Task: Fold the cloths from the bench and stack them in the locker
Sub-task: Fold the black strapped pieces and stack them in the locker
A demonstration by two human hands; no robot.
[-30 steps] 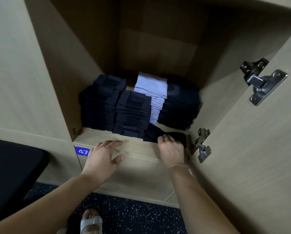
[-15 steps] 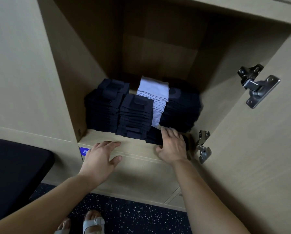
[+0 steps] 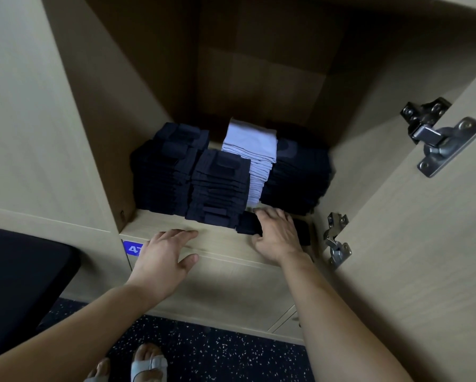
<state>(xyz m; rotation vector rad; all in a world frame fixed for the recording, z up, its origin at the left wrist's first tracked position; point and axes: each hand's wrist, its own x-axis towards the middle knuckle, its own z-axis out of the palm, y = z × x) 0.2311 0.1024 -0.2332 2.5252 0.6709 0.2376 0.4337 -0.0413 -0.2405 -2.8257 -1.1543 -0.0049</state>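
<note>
Rt hand [image 3: 276, 238] flat on folded dark cloth [image 3: 247, 228], fingers straight, pressing it down at 4 o'clock of locker [image 3: 154, 221] floor, prob. the only free spot for a new pile. Lt hand [image 3: 162, 257] spread wide, holding nothing, braced on front lip [image 3: 225, 248]. Dark piles [image 3: 220, 188] at 9–12, white pile [image 3: 252, 144] behind. Hinge [image 3: 337, 241] close at 3, may snag.

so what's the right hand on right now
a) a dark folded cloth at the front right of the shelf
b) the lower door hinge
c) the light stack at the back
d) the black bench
a: the right hand lies with fingers flat on a dark folded cloth at the front right of the locker shelf, beside the front dark stack.
</note>
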